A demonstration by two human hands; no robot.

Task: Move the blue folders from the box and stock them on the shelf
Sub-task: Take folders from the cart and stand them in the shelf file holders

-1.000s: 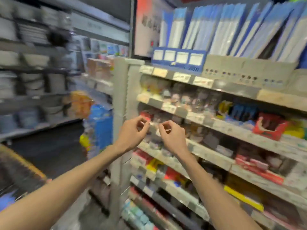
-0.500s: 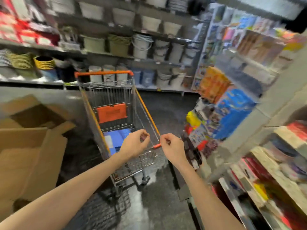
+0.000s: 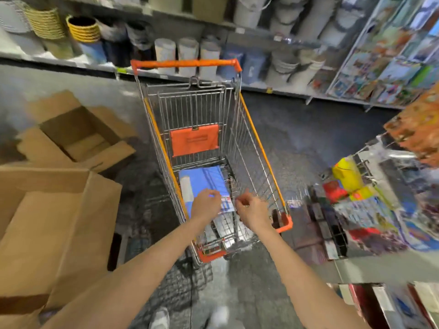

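**Both hands over the cart, folders lying flat below**

Down in the shopping cart (image 3: pixel 261 146) are the blue folders (image 3: pixel 202 184). They make a flat, bright-blue stack on the cart's wire floor. A pale strip runs along one long edge, and a white label with red and blue print sits at the corner nearest the person. They lie low in the cart, beneath its orange seat flap (image 3: pixel 194 140).

The left hand (image 3: pixel 205 205) hangs inside the cart directly over the near end of the stack. Its fingers are loosely curled and nothing is gripped. Motion blur makes it impossible to tell whether the fingertips touch the top folder.

The right hand (image 3: pixel 253 211) is just beside it, also over the cart and nearer the cart's orange front corner. Its thumb is raised, its fingers are softly bent, and it carries nothing. The two hands are close but apart.

The cart's orange handle (image 3: pixel 187 63) is at the far end. Open cardboard boxes (image 3: pixel 78 136) stand beside the cart on the person's left.
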